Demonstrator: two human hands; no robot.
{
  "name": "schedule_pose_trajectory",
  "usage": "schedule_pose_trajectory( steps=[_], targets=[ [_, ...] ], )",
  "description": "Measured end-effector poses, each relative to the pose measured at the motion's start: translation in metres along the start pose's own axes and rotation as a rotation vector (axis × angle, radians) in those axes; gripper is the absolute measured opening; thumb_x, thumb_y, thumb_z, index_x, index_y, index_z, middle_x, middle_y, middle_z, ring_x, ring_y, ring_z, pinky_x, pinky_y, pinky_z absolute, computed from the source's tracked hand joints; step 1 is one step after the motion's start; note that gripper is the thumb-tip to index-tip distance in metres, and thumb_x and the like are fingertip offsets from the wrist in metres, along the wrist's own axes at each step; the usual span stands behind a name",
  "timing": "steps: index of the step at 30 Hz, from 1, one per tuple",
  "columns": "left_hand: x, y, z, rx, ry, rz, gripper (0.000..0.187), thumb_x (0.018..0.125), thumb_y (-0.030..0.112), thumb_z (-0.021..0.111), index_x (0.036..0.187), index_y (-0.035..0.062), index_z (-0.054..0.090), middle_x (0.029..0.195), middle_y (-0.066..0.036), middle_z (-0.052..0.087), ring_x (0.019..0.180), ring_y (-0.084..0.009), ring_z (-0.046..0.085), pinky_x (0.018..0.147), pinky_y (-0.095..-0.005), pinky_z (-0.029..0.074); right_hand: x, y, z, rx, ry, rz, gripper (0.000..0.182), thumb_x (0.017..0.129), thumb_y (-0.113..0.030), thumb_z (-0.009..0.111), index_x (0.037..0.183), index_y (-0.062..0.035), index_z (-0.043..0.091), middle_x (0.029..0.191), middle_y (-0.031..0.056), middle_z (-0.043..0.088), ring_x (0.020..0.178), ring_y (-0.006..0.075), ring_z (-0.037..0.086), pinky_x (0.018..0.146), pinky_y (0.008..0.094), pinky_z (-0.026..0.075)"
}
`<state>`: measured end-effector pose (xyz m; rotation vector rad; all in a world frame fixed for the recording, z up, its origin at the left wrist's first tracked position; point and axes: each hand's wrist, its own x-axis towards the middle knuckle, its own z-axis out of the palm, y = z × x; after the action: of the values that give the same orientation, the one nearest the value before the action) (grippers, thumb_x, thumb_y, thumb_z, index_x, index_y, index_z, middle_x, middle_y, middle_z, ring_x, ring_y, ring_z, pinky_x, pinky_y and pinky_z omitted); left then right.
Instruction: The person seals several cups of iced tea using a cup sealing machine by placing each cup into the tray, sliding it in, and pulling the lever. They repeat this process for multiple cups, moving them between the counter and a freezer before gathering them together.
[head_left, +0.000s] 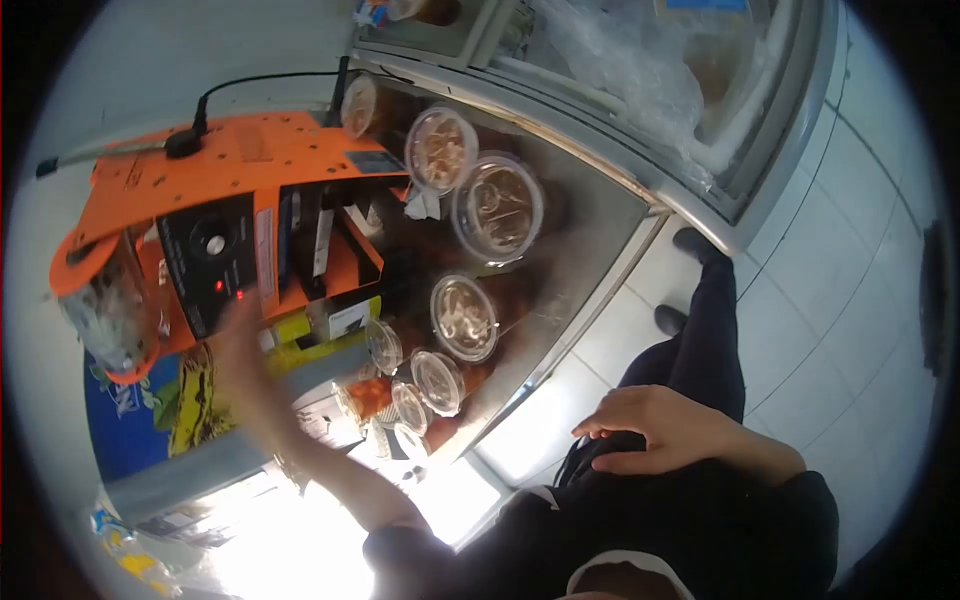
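The person's left hand [236, 330] is stretched out to nine o'clock, at the black control panel [200, 265] of an orange machine [245, 152]. It's blurred, so I can't tell how far its fingers are open, whether they touch the panel, or if they grip anything. Red lights [220, 286] glow near the fingertips, with a silver dial [215, 245] at eleven o'clock from them. The right hand [655, 428], at four o'clock, is half open in front of the dark clothing, fingers loosely curled, holding nothing. Lidded cups [497, 210] of brown drink cluster at twelve o'clock and towards seven.
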<state>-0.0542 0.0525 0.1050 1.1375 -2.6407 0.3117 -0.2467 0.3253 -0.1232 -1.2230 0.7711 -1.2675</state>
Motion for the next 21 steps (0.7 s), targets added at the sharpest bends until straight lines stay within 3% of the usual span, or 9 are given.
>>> schedule_pose_trajectory(
  steps=[1,2,3,4,6,7,13,19,21],
  targets=[
    [0.014,0.036,-0.029,-0.305,0.445,-0.490,0.036,0.093,0.019,0.041,0.119,0.0033,0.060,0.121,-0.010,0.060,0.106,-0.0199,0.059,0.093,-0.0317,0.046,-0.003,0.008,-0.002,0.025,0.006,-0.029,0.039,0.085,-0.030,0.064,0.109,0.0010,0.062,0.091,0.0168,0.064,0.083,0.0266,0.064,0.073,0.0355,0.051],
    [0.034,-0.004,-0.087,-0.135,0.558,0.234,0.035,0.091,0.016,0.041,0.115,0.0038,0.063,0.119,-0.010,0.061,0.100,-0.0182,0.062,0.086,-0.0296,0.051,-0.007,0.018,0.000,0.099,0.025,-0.055,0.041,0.084,-0.032,0.064,0.110,-0.0004,0.061,0.092,0.0157,0.064,0.083,0.0260,0.064,0.071,0.0345,0.051],
    [0.057,0.026,-0.105,0.586,0.788,-0.065,0.035,0.090,0.014,0.041,0.114,0.0026,0.063,0.118,-0.009,0.062,0.101,-0.0187,0.063,0.089,-0.0305,0.050,-0.010,0.026,0.004,0.128,0.003,-0.039,0.041,0.084,-0.033,0.064,0.111,-0.0011,0.061,0.092,0.0151,0.064,0.083,0.0257,0.064,0.072,0.0342,0.051],
    [0.096,-0.027,-0.163,0.545,0.861,0.296,0.035,0.091,0.018,0.041,0.112,0.0021,0.064,0.111,-0.009,0.066,0.100,-0.0206,0.064,0.089,-0.0317,0.050,-0.013,0.034,0.007,0.152,-0.018,-0.024,0.042,0.084,-0.034,0.064,0.111,-0.0017,0.061,0.092,0.0146,0.064,0.083,0.0255,0.064,0.072,0.0338,0.051],
    [0.173,-0.107,-0.245,0.790,0.844,-0.142,0.032,0.091,0.009,0.041,0.114,0.0006,0.062,0.117,-0.010,0.064,0.102,-0.0194,0.063,0.085,-0.0293,0.051,-0.016,0.050,0.012,0.167,-0.020,-0.005,0.042,0.085,-0.035,0.065,0.112,-0.0028,0.061,0.092,0.0136,0.064,0.083,0.0253,0.064,0.072,0.0336,0.051],
    [0.198,-0.126,-0.244,0.466,0.806,-0.139,0.034,0.092,0.015,0.042,0.117,0.0010,0.060,0.116,-0.011,0.064,0.104,-0.0208,0.063,0.088,-0.0302,0.049,-0.020,0.056,0.018,0.168,-0.009,0.010,0.043,0.085,-0.036,0.065,0.112,-0.0032,0.061,0.092,0.0133,0.064,0.083,0.0253,0.064,0.072,0.0337,0.051],
    [0.198,-0.175,-0.215,0.605,0.522,-0.133,0.039,0.091,0.023,0.046,0.121,-0.0010,0.055,0.122,-0.016,0.058,0.108,-0.0281,0.060,0.089,-0.0332,0.048,-0.041,0.088,0.027,0.235,0.096,0.104,0.044,0.085,-0.038,0.064,0.111,-0.0029,0.062,0.090,0.0129,0.064,0.083,0.0253,0.063,0.073,0.0354,0.050],
    [0.192,-0.192,-0.225,0.021,0.275,-0.016,0.040,0.090,0.025,0.050,0.120,-0.0010,0.054,0.127,-0.019,0.053,0.110,-0.0321,0.058,0.087,-0.0357,0.050,-0.047,0.108,0.022,0.323,0.189,0.178,0.042,0.085,-0.035,0.064,0.110,-0.0020,0.062,0.090,0.0132,0.064,0.084,0.0252,0.062,0.073,0.0352,0.049],
    [0.179,-0.195,-0.217,0.812,0.411,0.005,0.041,0.089,0.029,0.051,0.117,-0.0010,0.053,0.124,-0.020,0.054,0.108,-0.0327,0.058,0.084,-0.0388,0.051,-0.045,0.109,0.023,0.306,0.217,0.172,0.041,0.085,-0.034,0.064,0.110,-0.0019,0.062,0.090,0.0135,0.064,0.084,0.0251,0.062,0.073,0.0352,0.049]
  ],
)
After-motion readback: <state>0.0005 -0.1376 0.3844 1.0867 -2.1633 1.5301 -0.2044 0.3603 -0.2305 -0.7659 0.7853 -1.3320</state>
